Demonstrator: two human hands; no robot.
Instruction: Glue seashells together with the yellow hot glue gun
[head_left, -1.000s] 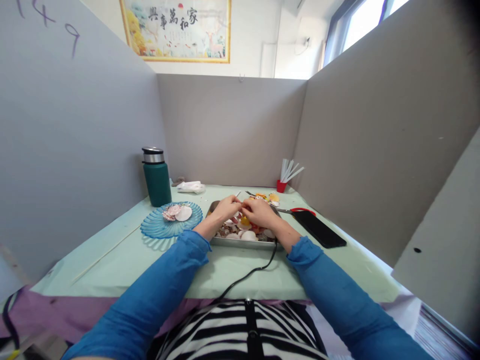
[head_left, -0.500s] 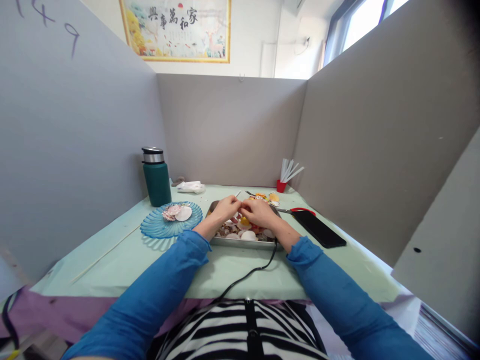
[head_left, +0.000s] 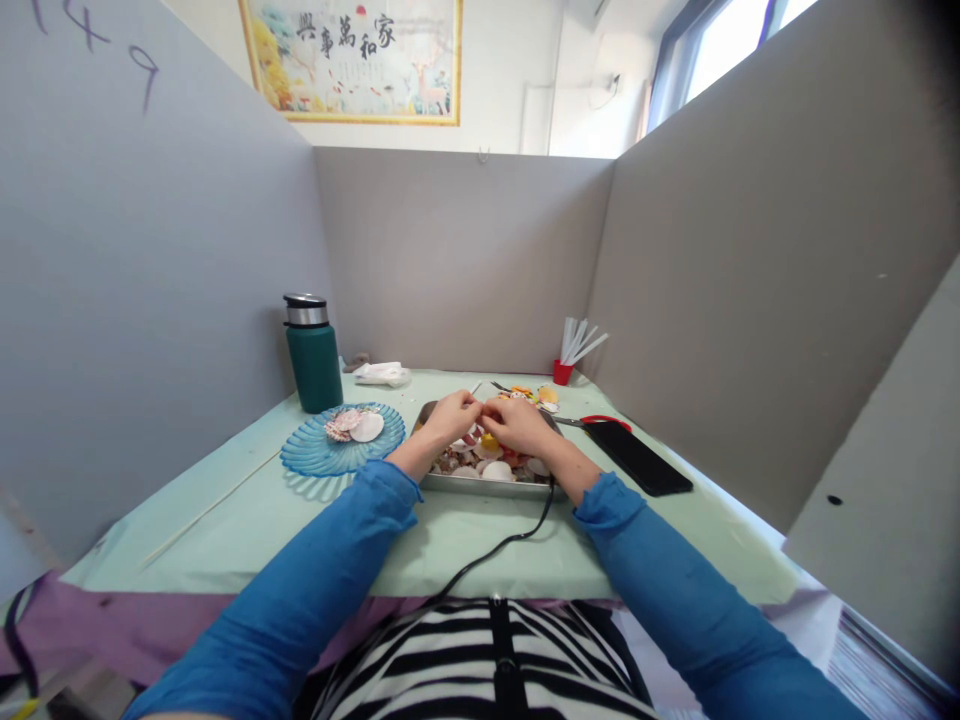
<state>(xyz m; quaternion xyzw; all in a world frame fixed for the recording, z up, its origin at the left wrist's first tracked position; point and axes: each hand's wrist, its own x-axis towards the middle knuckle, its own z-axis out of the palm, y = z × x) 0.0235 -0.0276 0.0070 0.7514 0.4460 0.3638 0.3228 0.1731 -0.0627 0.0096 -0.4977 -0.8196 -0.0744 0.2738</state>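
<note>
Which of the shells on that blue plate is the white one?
The rounded white shell at the right of the little group on the blue plate, toward the left hand; the shells beside it look pinkish and ridged.

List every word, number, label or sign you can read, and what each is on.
"149": handwritten on the left partition; the first digit is partly cut off.
"家和萬事興", right to left: on the framed picture.
Small lines below that: too small to read.
No other readable text.
</note>
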